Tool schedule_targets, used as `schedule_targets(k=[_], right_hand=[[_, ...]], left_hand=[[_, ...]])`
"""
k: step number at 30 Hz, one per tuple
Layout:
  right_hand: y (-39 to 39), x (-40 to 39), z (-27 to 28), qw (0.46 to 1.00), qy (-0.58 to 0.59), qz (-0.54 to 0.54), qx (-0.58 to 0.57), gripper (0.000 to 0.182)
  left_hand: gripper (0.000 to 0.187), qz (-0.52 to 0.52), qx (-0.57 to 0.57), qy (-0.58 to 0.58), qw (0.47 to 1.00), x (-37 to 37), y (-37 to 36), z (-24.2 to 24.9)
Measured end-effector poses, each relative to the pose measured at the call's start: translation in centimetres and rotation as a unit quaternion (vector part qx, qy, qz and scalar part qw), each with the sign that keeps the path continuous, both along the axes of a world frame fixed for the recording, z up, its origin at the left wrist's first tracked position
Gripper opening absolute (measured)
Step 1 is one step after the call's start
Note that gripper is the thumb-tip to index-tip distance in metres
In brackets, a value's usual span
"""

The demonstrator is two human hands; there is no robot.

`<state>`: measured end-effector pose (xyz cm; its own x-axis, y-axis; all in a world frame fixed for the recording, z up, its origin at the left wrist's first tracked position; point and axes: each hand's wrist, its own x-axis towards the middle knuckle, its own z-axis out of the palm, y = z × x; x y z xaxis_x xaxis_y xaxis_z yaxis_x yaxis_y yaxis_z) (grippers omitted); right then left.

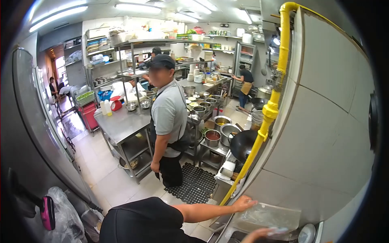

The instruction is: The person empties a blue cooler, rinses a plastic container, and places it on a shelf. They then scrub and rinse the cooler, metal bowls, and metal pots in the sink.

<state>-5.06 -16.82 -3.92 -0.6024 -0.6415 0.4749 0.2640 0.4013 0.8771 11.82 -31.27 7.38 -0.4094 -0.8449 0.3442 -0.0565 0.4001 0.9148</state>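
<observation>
My left hand [244,203], at the end of a bare arm from a black sleeve, is closed on the upper left corner of a translucent plastic sheet or lid [269,216]. That piece is tilted over a metal sink [231,229] at the lower right. Just below it, my right hand [257,233] is partly cut off by the bottom edge of the view. Its fingers are closed on a pale, blurred wad [277,231] against the lower edge of the plastic piece. A round metal dish [306,233] leans at the sink's right side.
A person in a grey shirt [166,109] stands close by on the left, near a steel table [129,123]. A yellow pipe [270,109] runs down the tiled wall [320,121]. A wok [243,146] and several pots stand beyond it. Other people work farther back.
</observation>
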Motion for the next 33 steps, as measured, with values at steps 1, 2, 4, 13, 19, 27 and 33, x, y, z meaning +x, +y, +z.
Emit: schedule_targets(k=[1,2,4,13,19,27,33], right_hand=[[0.2,-0.9,0.0,0.996,0.034,-0.043,0.071,0.054],[0.4,-1.9,-0.1,0.999,-0.027,-0.018,-0.005,0.054],[0.6,-0.2,0.8,0.930,-0.214,0.088,-0.286,0.053],[-3.2,5.1,11.9,0.307,-0.307,0.594,-0.677,0.051],[-0.9,-5.0,-0.3,-0.014,-0.417,0.209,-0.884,0.046],[-2.7,12.9,4.1,-0.043,-0.513,0.098,-0.852,0.039],[3.2,-10.9,18.3,0.048,-0.263,0.387,-0.883,0.043]], left_hand=[[0.049,-0.007,0.007,-0.001,1.000,0.2,0.1,0.2],[0.049,-0.003,0.011,-0.001,1.000,0.4,0.6,0.2],[0.052,-0.006,0.031,-0.012,0.999,0.3,0.8,1.5],[0.056,0.015,-0.005,0.001,1.000,0.3,0.4,1.1],[0.056,-0.007,-0.017,-0.019,1.000,0.5,0.5,1.5],[0.038,0.030,-0.219,-0.002,0.975,-1.0,-1.0,-0.9],[0.046,-0.121,0.053,0.015,0.991,-0.6,2.8,0.9]])
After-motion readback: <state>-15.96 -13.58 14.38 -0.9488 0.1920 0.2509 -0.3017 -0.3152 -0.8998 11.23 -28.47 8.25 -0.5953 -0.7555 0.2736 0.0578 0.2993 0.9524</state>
